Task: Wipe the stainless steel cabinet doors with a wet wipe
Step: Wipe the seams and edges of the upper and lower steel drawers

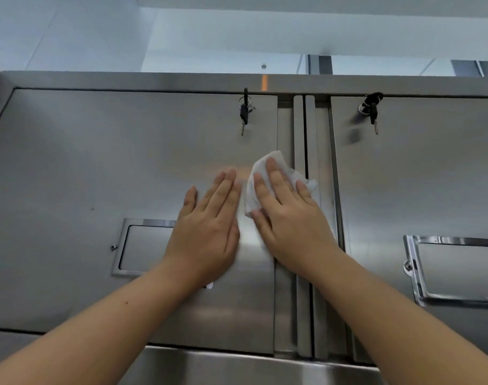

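Two stainless steel cabinet doors face me, seen from below. My right hand [287, 215] presses a crumpled white wet wipe [258, 173] flat against the right part of the left door [98, 168], fingers straight. Beside it my left hand [209, 226] lies flat on the same door with straight fingers and holds nothing. It covers part of the recessed handle [142, 245]. The right door [432, 176] is untouched by either hand.
A key hangs from the lock [245, 111] at the top of the left door, just above the wipe. Another key [372, 109] hangs on the right door, which has its own recessed handle [457, 270]. Vertical door edges [304, 129] run between them. A steel ledge [237, 365] lies below.
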